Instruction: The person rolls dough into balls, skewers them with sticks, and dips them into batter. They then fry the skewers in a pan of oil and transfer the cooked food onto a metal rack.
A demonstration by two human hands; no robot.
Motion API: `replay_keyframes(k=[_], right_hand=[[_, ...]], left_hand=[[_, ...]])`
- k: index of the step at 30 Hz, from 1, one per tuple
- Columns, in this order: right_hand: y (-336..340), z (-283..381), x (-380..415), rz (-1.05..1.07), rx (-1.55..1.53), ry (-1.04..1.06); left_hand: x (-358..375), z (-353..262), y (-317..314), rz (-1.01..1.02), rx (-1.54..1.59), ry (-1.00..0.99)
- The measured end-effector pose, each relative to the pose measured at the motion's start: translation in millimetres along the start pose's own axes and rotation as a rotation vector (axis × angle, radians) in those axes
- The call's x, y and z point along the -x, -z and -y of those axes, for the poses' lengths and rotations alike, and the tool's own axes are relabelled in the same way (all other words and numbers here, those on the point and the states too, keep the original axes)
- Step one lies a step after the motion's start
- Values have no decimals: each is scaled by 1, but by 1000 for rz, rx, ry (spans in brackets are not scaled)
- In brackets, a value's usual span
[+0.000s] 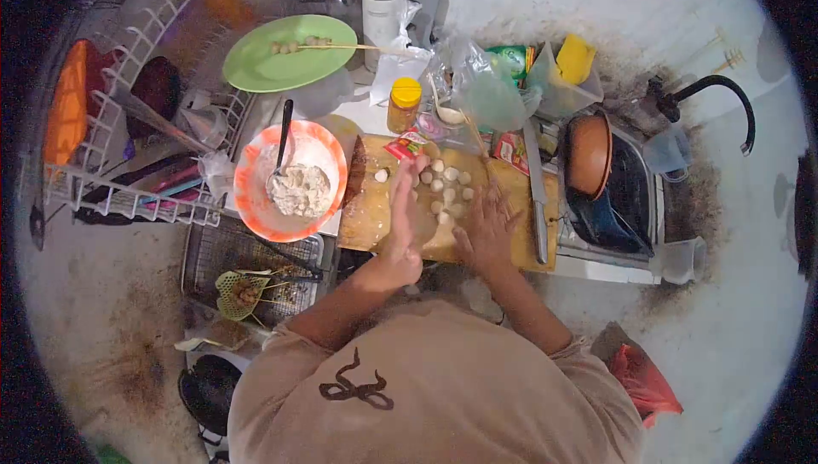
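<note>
Several small pale balls (451,174) lie in a cluster on the wooden cutting board (366,217). On the left side of the cluster, my left hand (405,221) stands on edge with its fingers stretched out. My right hand (490,225) lies palm down at the cluster's right side, fingers spread. Neither hand visibly grips anything. One single ball (381,175) sits apart, left of my left hand. An orange-and-white bowl (251,200) left of the board contains a lumpy whitish mixture (300,190) and a black-handled spoon (285,133).
A knife (536,191) lies along the board's right side. Behind stand a yellow-lidded jar (404,106), red packets (512,151) and a white flask (383,8). A green plate (256,63) bears skewered balls (300,44). The sink (626,183) with an orange-brown bowl (588,155) is at right.
</note>
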State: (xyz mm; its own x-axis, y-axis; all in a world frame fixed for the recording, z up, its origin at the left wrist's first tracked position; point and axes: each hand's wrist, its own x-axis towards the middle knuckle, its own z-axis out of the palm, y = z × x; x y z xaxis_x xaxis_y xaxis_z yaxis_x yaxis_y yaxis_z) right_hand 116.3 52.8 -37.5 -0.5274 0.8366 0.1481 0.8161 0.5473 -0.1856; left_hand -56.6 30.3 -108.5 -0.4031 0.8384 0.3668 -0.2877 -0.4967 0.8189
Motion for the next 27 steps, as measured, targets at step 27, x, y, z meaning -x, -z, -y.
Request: replay_keyframes(k=[27], right_hand=[[-19, -12, -12, 26, 252, -372]], left_hand=[[-24, -91, -15, 179, -438, -475]])
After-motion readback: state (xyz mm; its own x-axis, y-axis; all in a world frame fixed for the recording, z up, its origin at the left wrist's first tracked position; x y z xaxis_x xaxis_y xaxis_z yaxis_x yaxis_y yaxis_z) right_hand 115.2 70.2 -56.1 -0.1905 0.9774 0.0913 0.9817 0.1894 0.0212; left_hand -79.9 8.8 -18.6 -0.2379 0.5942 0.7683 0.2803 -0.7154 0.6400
